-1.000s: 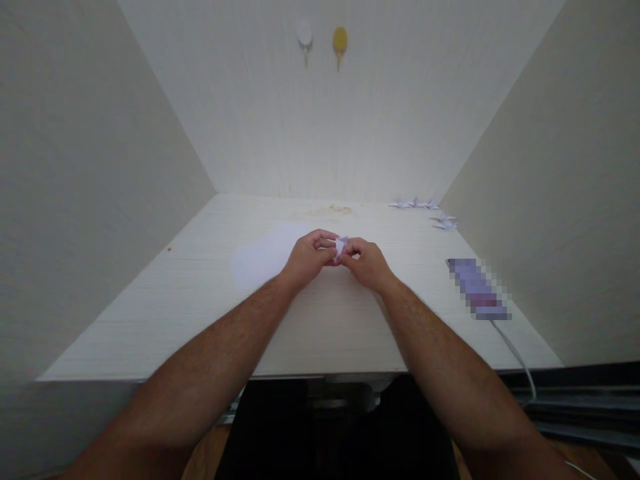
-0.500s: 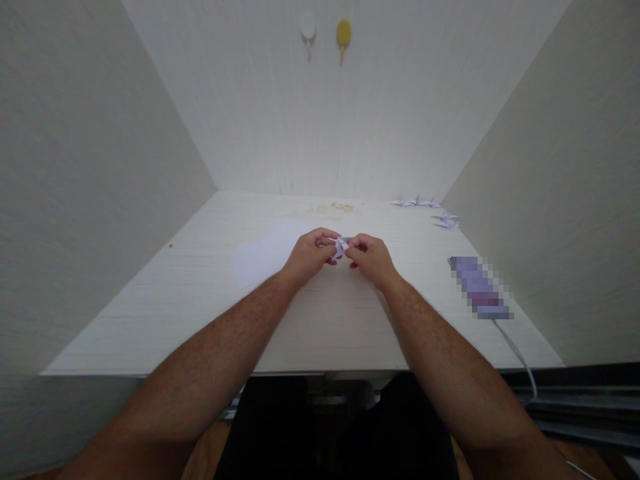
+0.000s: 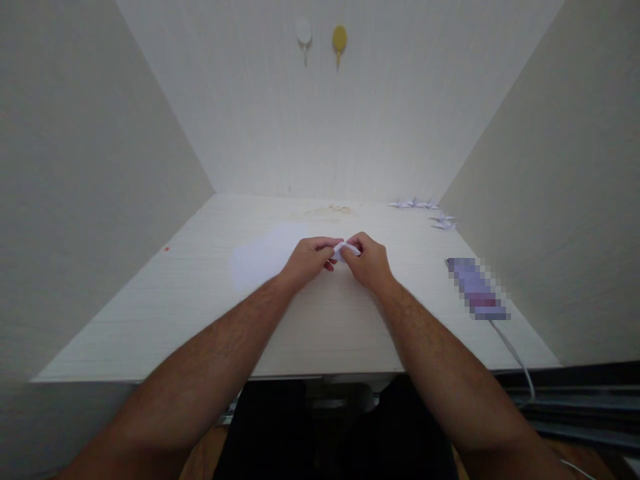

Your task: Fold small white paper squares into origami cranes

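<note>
Between my two hands is a small piece of folded white paper [image 3: 344, 251], held above the middle of the table. My left hand [image 3: 311, 259] pinches its left side with thumb and fingers. On the other side, my right hand [image 3: 369, 259] grips it, the thumb pressed on the near face. Fingers cover much of the paper, so its exact folded shape is hard to make out. White paper sheets [image 3: 260, 257] lie flat on the table, left of and partly behind my left hand.
Several folded paper cranes [image 3: 414, 203] line the back right corner, with more cranes [image 3: 443, 222] by the right wall. A blurred-out flat device [image 3: 475, 288] with a white cable [image 3: 513, 350] lies at right. Two hooks, white [image 3: 304, 32] and yellow [image 3: 339, 39], hang on the back wall.
The folded paper has turned in my hands, and its visible shape differs. My right fingers have shifted their grip on it. The whole view has tilted slightly.
</note>
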Demonstrator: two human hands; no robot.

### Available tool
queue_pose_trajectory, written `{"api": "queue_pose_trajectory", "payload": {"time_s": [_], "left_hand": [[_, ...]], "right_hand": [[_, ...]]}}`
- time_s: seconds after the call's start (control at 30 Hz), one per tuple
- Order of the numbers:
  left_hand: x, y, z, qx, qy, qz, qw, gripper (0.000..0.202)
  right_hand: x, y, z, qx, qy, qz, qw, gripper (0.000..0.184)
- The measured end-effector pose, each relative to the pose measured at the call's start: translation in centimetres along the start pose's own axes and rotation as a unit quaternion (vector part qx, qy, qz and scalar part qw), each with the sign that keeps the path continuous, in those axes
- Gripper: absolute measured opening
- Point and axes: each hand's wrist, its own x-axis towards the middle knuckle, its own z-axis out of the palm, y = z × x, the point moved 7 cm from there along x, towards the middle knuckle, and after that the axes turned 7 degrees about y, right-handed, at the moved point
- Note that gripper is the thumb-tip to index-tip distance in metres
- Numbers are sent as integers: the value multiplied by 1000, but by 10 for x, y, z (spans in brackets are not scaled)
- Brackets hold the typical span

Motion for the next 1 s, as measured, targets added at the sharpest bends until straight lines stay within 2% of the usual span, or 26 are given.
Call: {"api": "queue_pose_trajectory", "payload": {"time_s": [0.3,0.53,0.8,1.0], "left_hand": [[-1,0,0,28,-14,11,999,31],[0,2,-6,17,-5,7,1000,27],[2,0,-7,32,-13,22,999,26],[-3,-4,9,-8,-40,23,999,9]], "right_hand": [[2,5,0,39,10,15,999,21],[-1,11,7,131,-29,67,989,33],[-1,8,5,136,-46,55,988,35],[-2,-1,2,85,-7,-16,996,27]]}}
